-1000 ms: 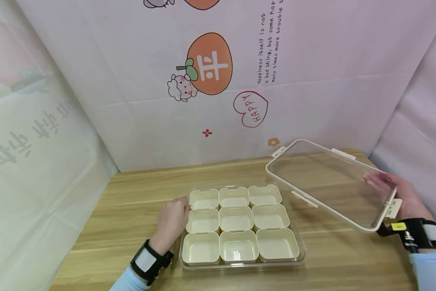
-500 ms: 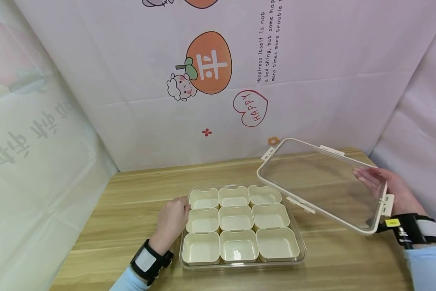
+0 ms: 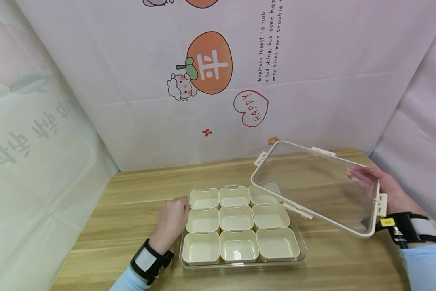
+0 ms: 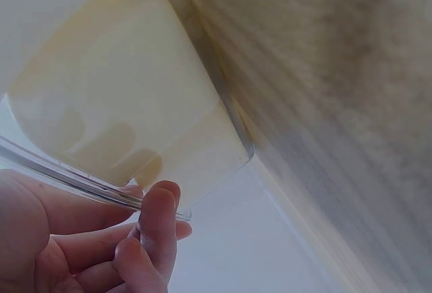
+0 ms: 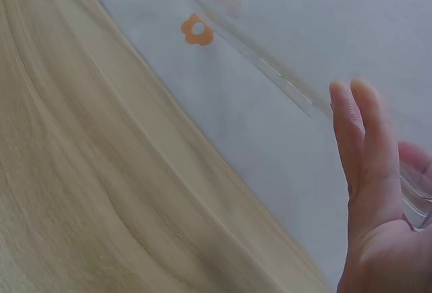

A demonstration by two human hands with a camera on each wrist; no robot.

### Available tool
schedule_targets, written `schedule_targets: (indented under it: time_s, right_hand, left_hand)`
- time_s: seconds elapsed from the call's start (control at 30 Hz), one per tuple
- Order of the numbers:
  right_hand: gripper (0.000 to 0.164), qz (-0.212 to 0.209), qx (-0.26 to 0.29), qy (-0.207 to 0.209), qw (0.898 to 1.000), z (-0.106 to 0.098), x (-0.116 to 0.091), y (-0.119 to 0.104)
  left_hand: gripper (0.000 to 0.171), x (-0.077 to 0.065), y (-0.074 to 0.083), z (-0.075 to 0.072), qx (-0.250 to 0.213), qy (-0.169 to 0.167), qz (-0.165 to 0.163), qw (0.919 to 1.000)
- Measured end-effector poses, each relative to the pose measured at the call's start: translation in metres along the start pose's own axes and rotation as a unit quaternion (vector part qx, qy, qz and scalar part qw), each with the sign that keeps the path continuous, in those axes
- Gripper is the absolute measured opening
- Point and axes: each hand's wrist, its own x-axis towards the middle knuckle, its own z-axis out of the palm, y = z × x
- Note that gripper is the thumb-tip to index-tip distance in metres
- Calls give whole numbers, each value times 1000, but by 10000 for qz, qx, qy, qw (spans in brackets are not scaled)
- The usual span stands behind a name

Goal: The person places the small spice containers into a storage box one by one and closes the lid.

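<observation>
A clear tray (image 3: 240, 265) on the table holds several cream open-topped boxes (image 3: 236, 218) set in rows. At its left side my left hand (image 3: 172, 220) pinches the rim; in the left wrist view the fingers (image 4: 159, 222) meet the clear edge beside a box (image 4: 115, 70). My right hand (image 3: 385, 188) holds a clear lid (image 3: 320, 182) with a white frame and clips by its right end, and some of its fingers show through the lid. Tilted in the air, the lid has its left corner over the back right box. In the right wrist view the right hand's fingers (image 5: 371, 144) look nearly straight.
Everything stands on a wood-grain table (image 3: 141, 194). A printed white cloth (image 3: 149, 133) rises behind its back edge, and more cloth hangs at the left and right sides.
My right hand has brought the lid to the left, so its left corner now overlaps the back right box. The left hand and the tray have stayed in place.
</observation>
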Motion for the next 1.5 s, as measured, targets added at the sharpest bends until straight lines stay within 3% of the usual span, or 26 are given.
schedule_targets:
  time_s: [0.17, 0.5, 0.87, 1.13, 1.3, 1.5]
  right_hand:
    - [56, 194, 37, -93, 9998, 4, 1, 4]
    - [49, 105, -83, 194, 9997, 12, 3, 16]
    - [61, 630, -242, -672, 9955, 9, 17, 17]
    - [56, 526, -240, -355, 9977, 22, 16, 28]
    - [58, 682, -311, -446, 9962, 26, 20, 31]
    - [54, 519, -553, -340, 9965, 31, 25, 37]
  left_hand:
    - [16, 0, 0, 0, 10, 10, -14, 10000]
    - [20, 0, 1, -2, -19, 13, -28, 10000]
    - [19, 0, 0, -1, -37, 19, 2, 10000]
    - [19, -1, 1, -1, -52, 30, 14, 10000]
    - [23, -1, 1, -1, -96, 16, 5, 10000]
    - [25, 0, 1, -2, -136, -21, -54, 9999]
